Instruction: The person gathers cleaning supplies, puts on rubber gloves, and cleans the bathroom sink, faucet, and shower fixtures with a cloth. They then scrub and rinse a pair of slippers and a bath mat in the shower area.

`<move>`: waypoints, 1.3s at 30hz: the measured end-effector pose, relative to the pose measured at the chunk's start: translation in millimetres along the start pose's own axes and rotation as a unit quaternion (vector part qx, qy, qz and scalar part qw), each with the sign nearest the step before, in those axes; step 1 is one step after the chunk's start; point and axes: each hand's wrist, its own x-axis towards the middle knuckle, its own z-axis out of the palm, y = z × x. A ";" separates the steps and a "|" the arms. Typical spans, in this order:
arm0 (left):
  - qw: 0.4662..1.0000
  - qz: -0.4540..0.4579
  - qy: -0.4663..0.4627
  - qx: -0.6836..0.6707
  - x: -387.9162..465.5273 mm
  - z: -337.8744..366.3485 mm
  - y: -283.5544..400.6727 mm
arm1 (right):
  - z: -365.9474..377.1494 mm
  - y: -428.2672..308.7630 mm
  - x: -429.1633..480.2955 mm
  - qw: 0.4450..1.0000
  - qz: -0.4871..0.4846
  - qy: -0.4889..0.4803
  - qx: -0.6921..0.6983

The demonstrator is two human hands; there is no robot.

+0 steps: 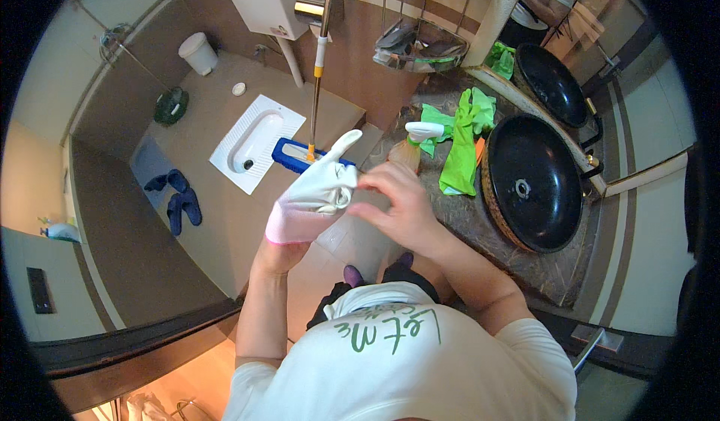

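Observation:
A white rubber-coated glove with a pink cuff covers my left hand. One glove finger sticks out up and to the right, while the others look bunched and creased. My bare right hand is at the glove's right edge, thumb and index finger apart. Whether it pinches the material is unclear. Just beyond the glove stands a flat mop with a blue head and a metal pole, partly covered by the glove. Bright green rubber gloves lie on the dark stone counter to the right.
Beside the green gloves are a white-handled brush and a black basin. A squat toilet is set in the raised floor, with slippers, a green basin and a white bin around it. A wire corner rack hangs above.

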 end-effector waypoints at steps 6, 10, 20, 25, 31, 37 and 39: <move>0.994 -0.040 0.093 -0.043 -2.5 -0.4 -14.7 | 5.5 11.0 7.5 0.902 0.324 0.088 0.270; 0.970 -0.023 0.084 -0.229 2.1 7.6 -24.4 | 3.5 -2.3 -5.3 0.993 0.049 0.050 0.091; 0.868 0.144 0.144 0.453 22.3 13.9 -68.6 | 53.8 23.4 -27.9 0.936 0.263 -0.050 0.228; 0.953 0.098 0.162 0.235 32.1 3.9 -82.2 | 48.5 4.9 -44.9 0.994 0.109 -0.019 0.024; 0.981 0.002 0.161 -0.105 36.7 -5.7 -105.9 | 62.2 1.3 -67.1 0.952 0.212 -0.103 0.196; 0.977 0.010 0.073 -0.198 61.0 -48.4 -101.7 | 51.5 25.9 -72.8 0.928 0.061 -0.363 0.058; 0.950 0.005 0.176 -0.260 54.6 -59.2 -90.2 | 44.6 30.4 -68.6 0.926 0.107 -0.358 0.059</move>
